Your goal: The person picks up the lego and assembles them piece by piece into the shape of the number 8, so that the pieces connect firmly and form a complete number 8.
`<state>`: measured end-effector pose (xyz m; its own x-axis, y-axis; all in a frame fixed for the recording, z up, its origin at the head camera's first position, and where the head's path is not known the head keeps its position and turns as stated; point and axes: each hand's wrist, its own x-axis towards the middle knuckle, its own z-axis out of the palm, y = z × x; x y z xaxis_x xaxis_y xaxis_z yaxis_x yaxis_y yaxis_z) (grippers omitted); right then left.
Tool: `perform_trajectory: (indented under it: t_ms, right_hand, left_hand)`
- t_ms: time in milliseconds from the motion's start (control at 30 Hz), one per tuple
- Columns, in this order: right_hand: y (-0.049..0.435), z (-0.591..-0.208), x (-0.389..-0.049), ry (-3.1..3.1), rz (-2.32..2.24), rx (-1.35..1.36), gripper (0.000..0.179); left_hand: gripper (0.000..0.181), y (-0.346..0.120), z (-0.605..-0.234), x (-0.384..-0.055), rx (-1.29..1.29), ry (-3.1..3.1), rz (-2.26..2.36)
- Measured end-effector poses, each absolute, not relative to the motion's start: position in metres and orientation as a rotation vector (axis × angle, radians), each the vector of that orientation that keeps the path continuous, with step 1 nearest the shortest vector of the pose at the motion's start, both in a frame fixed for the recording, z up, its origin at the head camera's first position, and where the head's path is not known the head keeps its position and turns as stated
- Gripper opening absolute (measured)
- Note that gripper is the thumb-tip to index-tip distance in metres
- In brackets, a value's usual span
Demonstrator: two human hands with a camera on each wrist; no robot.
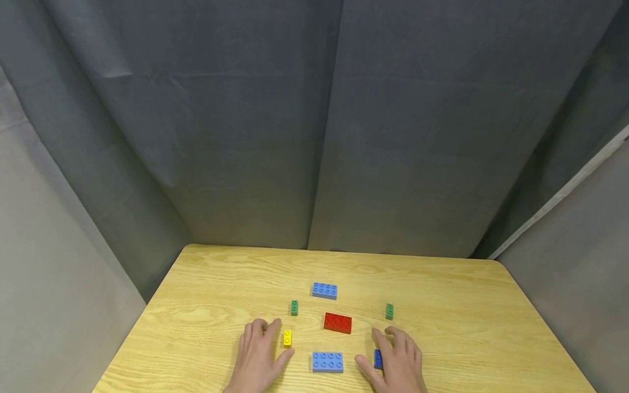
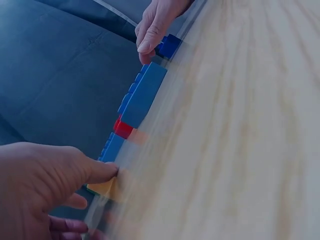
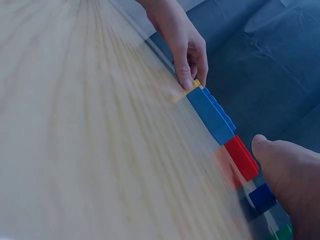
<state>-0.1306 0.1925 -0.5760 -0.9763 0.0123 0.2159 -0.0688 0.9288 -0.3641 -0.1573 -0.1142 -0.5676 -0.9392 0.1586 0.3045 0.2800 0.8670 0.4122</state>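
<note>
My left hand (image 1: 257, 357) is low over the table, thumb and forefinger spread beside a small yellow brick (image 1: 287, 338). A gap shows between them and the brick in the head view. To the right, my right hand (image 1: 400, 360) has its thumb and fingers apart around a small dark blue brick (image 1: 378, 359), partly hidden by the hand. In the right wrist view this dark blue brick (image 3: 262, 198) sits below the thumb, apart from it. Between the hands lie a light blue brick (image 1: 327, 362) and, farther back, a red brick (image 1: 337, 322).
Another light blue brick (image 1: 325, 290) lies farthest back. One small green brick (image 1: 294, 308) is beyond my left hand, another green brick (image 1: 389, 311) beyond my right. The wooden table (image 1: 221, 278) ends at grey curtains (image 1: 245, 136) behind and at the sides.
</note>
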Motion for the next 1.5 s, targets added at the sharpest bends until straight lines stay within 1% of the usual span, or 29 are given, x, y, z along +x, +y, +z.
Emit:
perform_trajectory:
  t_ms: [300, 467, 633, 833, 1000, 1133, 1300, 1400, 1500]
  right_hand:
    - [0.187, -0.585, -0.13, -2.852, 0.529, 0.136, 0.072]
    - [0.181, -0.585, -0.13, -2.795, 0.475, 0.253, 0.059]
    - [0.174, -0.582, -0.126, -2.688, 0.456, 0.432, 0.044]
    - [0.168, -0.581, -0.122, -2.44, 0.607, 0.633, 0.04]
    - [0.163, -0.581, -0.118, -2.431, 0.746, 0.59, 0.035]
    - [0.163, -0.58, -0.116, -2.484, 0.696, 0.564, 0.031]
    - [0.171, -0.578, -0.123, -2.551, 0.546, 0.537, 0.033]
    - [0.174, -0.579, -0.127, -2.615, 0.481, 0.484, 0.039]
    - [0.174, -0.582, -0.128, -2.693, 0.5, 0.495, 0.047]
  left_hand:
    - [0.057, -0.114, -0.575, -0.163, -0.318, -2.757, -1.063]
    - [0.055, -0.112, -0.576, -0.167, -0.371, -2.699, -1.165]
    - [0.055, -0.112, -0.577, -0.166, -0.394, -2.695, -1.175]
    - [0.055, -0.112, -0.577, -0.165, -0.404, -2.698, -1.187]
    - [0.054, -0.113, -0.579, -0.165, -0.408, -2.693, -1.197]
    - [0.055, -0.114, -0.58, -0.165, -0.404, -2.686, -1.192]
    - [0.056, -0.114, -0.58, -0.166, -0.396, -2.676, -1.174]
    - [0.056, -0.114, -0.579, -0.166, -0.398, -2.677, -1.16]
    - [0.056, -0.113, -0.579, -0.166, -0.406, -2.674, -1.155]
